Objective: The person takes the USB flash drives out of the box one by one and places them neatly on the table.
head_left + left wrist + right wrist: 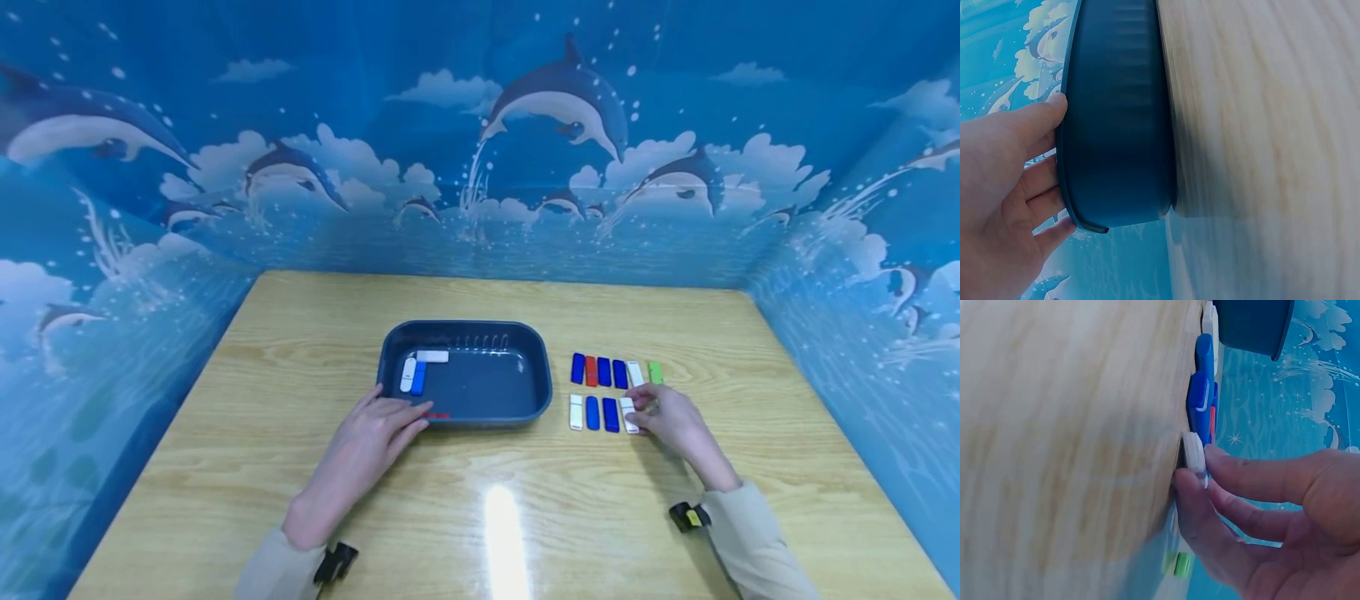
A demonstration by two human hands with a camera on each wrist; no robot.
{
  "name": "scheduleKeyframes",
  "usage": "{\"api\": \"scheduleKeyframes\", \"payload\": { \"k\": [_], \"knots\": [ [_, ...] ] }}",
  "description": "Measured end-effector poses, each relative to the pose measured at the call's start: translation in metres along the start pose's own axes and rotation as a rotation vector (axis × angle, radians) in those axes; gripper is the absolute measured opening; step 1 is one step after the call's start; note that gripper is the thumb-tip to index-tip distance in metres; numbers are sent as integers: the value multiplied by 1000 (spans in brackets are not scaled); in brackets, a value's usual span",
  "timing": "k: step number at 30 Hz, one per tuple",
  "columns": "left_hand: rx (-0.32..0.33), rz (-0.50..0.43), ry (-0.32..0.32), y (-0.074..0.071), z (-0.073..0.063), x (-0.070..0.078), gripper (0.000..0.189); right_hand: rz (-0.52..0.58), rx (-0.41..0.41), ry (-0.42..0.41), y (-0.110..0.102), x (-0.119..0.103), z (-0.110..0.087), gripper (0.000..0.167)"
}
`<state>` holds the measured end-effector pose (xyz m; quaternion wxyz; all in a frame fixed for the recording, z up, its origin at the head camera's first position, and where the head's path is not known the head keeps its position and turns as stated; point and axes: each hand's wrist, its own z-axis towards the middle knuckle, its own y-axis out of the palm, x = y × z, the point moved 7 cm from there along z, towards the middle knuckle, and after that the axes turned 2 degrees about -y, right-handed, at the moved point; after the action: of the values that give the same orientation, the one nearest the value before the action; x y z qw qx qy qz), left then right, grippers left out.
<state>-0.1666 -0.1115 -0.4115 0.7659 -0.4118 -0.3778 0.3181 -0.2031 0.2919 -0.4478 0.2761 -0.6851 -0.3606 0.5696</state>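
Note:
My right hand (pixel 673 423) pinches a white USB flash drive (pixel 1194 452) between thumb and fingers, at the right end of the nearer row on the table. Beside it in that row lie a dark blue drive (pixel 611 415), a brighter blue drive (pixel 592 412) and a white drive (pixel 575 412). My left hand (pixel 367 437) rests on the near left corner of a dark blue tray (pixel 542 375), its fingers loosely extended over the rim. Inside the tray, at the left, are a white drive (pixel 432 357), another white drive (pixel 407 375) and a blue drive (pixel 418 378).
A farther row holds several drives, among them a red one (pixel 591 371), a white one (pixel 634 372) and a green one (pixel 656 372). The wooden table (pixel 300 333) is bordered by a dolphin-printed curtain (pixel 450 242) at the back and sides.

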Motion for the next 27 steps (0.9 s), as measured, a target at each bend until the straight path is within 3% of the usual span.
{"api": "scheduleKeyframes", "payload": {
  "k": [6, 14, 19, 23, 27],
  "knots": [
    [8, -1, 6, -1, 0, 1, 28, -13, 31, 4, -4, -1, -3, 38],
    [14, 0, 11, -1, 0, 1, 28, -115, 348, -180, -29, -28, -11, 18],
    [20, -6, 19, -2, 0, 1, 28, -101, 456, -280, -25, -54, -14, 10],
    [21, -5, 20, -2, 0, 2, 28, -78, 471, -391, -11, -81, -13, 5],
    [18, -3, 18, -2, 0, 2, 28, -74, 436, -477, 4, -114, -8, 5]
  ]
}}
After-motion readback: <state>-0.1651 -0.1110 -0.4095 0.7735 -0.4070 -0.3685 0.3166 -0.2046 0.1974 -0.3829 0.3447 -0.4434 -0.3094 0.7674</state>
